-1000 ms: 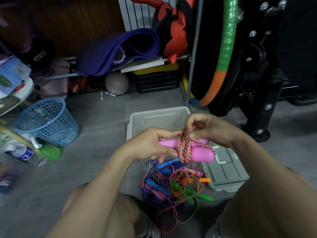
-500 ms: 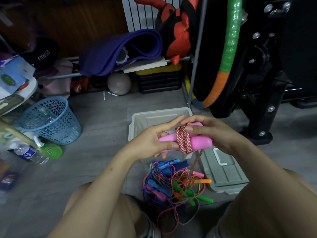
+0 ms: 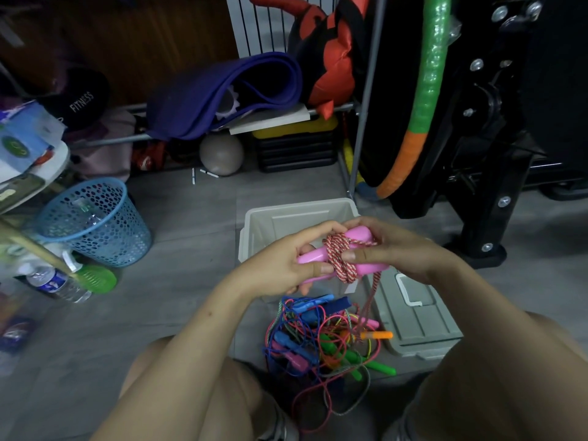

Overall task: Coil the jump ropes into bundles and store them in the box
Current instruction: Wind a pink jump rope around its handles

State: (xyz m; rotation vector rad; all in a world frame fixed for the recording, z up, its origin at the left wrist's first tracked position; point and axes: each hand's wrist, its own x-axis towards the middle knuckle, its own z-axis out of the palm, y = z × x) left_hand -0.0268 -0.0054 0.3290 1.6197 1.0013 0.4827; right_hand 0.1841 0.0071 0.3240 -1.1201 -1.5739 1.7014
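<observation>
A jump rope with pink handles (image 3: 313, 256) is held over the grey box (image 3: 254, 224). Its red-and-white cord (image 3: 338, 257) is wound around the two handles, with a loose end hanging down at the right. My left hand (image 3: 286, 265) grips the left ends of the handles. On the other side, my right hand (image 3: 391, 249) holds the right ends, its thumb pressing on the wound cord. Below them a tangled pile of jump ropes (image 3: 321, 342), blue, green, pink and orange, lies on the floor between my knees.
The box's grey lid (image 3: 416, 316) lies on the floor to its right. A blue mesh basket (image 3: 95, 224) and a water bottle (image 3: 54, 281) stand at the left. A rack with a purple mat (image 3: 222, 93) stands behind, black gym equipment (image 3: 496, 154) at the right.
My right hand has brought the cord around the handles and now presses its thumb on the coil. The bundle has risen slightly over the box. The left hand's grip holds.
</observation>
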